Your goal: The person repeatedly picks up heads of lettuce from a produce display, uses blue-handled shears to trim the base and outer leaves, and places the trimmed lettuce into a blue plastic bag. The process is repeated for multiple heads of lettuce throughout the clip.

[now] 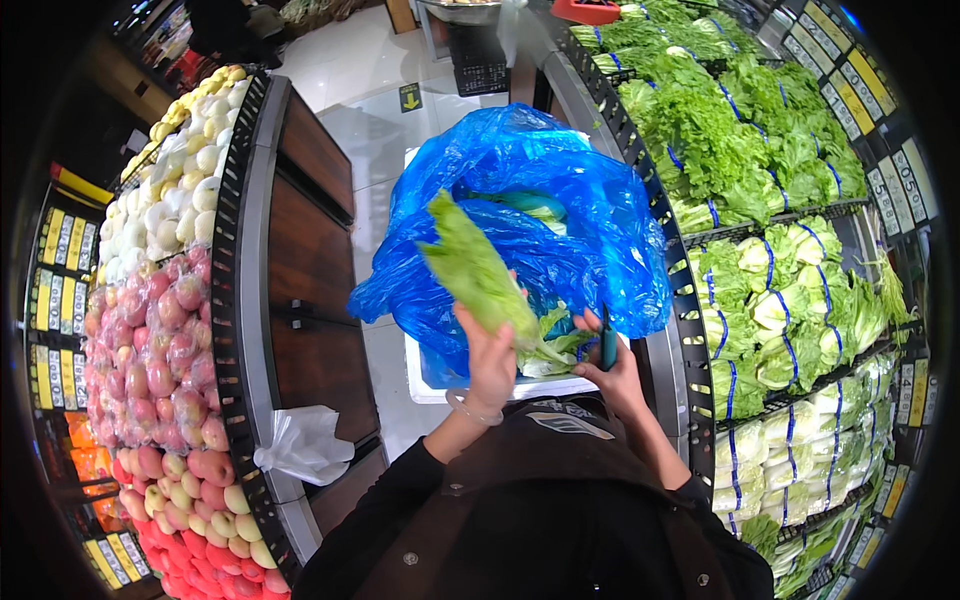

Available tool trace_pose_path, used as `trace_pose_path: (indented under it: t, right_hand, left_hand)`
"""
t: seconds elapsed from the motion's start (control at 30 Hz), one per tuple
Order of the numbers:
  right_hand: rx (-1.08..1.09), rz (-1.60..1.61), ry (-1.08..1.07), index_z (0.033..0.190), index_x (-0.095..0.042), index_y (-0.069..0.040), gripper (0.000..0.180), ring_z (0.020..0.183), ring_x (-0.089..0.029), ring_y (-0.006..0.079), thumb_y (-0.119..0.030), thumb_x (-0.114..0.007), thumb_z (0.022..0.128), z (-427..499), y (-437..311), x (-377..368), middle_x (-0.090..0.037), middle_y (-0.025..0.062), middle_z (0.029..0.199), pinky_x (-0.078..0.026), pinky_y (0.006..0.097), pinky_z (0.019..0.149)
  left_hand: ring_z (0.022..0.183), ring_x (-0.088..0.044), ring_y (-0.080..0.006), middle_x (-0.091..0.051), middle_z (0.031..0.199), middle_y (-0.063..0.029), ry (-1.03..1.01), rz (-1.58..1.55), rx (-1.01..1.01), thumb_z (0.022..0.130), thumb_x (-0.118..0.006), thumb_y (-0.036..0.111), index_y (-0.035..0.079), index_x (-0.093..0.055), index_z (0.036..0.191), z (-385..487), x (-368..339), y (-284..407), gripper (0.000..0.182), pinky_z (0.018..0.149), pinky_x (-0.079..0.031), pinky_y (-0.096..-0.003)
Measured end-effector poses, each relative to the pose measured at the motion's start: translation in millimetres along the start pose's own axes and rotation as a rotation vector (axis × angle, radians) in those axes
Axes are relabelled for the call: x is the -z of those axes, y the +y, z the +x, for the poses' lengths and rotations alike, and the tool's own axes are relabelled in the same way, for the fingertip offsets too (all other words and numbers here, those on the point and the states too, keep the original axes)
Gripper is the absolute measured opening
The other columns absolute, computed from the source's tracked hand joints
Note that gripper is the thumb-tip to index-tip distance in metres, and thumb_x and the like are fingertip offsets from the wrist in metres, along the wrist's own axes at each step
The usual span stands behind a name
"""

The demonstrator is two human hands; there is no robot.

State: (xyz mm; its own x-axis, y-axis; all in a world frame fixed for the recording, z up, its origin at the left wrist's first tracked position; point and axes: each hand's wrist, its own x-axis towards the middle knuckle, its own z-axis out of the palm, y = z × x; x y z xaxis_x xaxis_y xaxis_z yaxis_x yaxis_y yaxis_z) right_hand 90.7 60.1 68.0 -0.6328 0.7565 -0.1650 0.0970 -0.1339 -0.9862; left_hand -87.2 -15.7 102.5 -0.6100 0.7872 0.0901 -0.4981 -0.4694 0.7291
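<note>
My left hand, with a bangle at the wrist, grips a long green leafy lettuce around its lower part. The leaf tips point up and left, and the stem end leans toward my right hand. In that hand is a small knife with a teal handle, its dark blade pointing up. Below both hands, loose leaves lie at the near side of a white foam box. A large blue plastic bag lines the box and bulges over its rim. More greens show inside the bag.
To the right, a slatted display rack holds leafy lettuce and taped cabbages. On the left stand bagged apples and net-wrapped fruit. A white plastic bag hangs from the left stand. Behind the box is tiled floor.
</note>
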Motion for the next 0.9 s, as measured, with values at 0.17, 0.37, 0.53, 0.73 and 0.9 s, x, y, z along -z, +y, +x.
trace_pose_path:
  t: [0.17,0.37,0.53,0.73,0.9]
  right_hand:
    - [0.067,0.149,-0.096,0.14,-0.045,-0.003,0.082,0.12,-0.052,0.016,-0.009,-0.088,0.07,10,-16,-14,-0.054,0.0097,0.135,-0.046,0.0324,0.097]
    - [-0.035,0.295,-0.102,0.126,-0.056,0.0,0.056,0.11,-0.059,0.0162,-0.007,-0.081,0.077,-9,-19,3,-0.064,0.0074,0.119,-0.046,0.0338,0.097]
    - [-0.026,0.156,-0.166,0.125,-0.058,-0.001,0.055,0.113,-0.057,0.0153,-0.009,-0.082,0.076,-17,-19,13,-0.062,0.0077,0.123,-0.044,0.0316,0.097]
    - [0.011,-0.04,-0.196,0.129,-0.056,-0.003,0.062,0.114,-0.055,0.014,-0.01,-0.084,0.074,-17,-23,27,-0.061,0.0074,0.122,-0.042,0.0302,0.098]
    - [0.028,-0.031,-0.096,0.132,-0.055,-0.003,0.066,0.109,-0.057,0.0143,-0.012,-0.083,0.073,-16,-23,36,-0.062,0.0068,0.117,-0.045,0.0309,0.096]
  left_hand:
    - [0.134,-0.03,-0.0294,-0.027,0.143,-0.0172,-0.274,0.215,-0.094,0.092,-0.057,0.045,0.008,-0.03,0.134,-21,-22,-15,0.062,0.113,-0.021,-0.0444]
    - [0.125,-0.044,-0.0256,-0.046,0.131,-0.0154,-0.126,0.541,-0.324,0.098,-0.053,0.031,0.003,-0.04,0.13,17,-18,17,0.045,0.11,-0.028,-0.0416]
    - [0.104,-0.052,-0.0179,-0.052,0.112,-0.0087,-0.343,0.648,-0.119,0.097,-0.059,0.024,0.001,-0.057,0.124,61,-34,51,0.036,0.096,-0.04,-0.0307]
    - [0.064,-0.048,-0.0118,-0.051,0.071,-0.0014,-0.433,1.017,-0.083,0.085,-0.074,0.016,0.002,-0.073,0.093,71,-56,67,0.015,0.062,-0.038,-0.0264]
    - [0.059,-0.048,-0.017,-0.055,0.066,-0.0036,-0.344,1.376,-0.768,0.081,-0.075,0.009,0.006,-0.074,0.09,71,-56,62,0.01,0.057,-0.035,-0.0298]
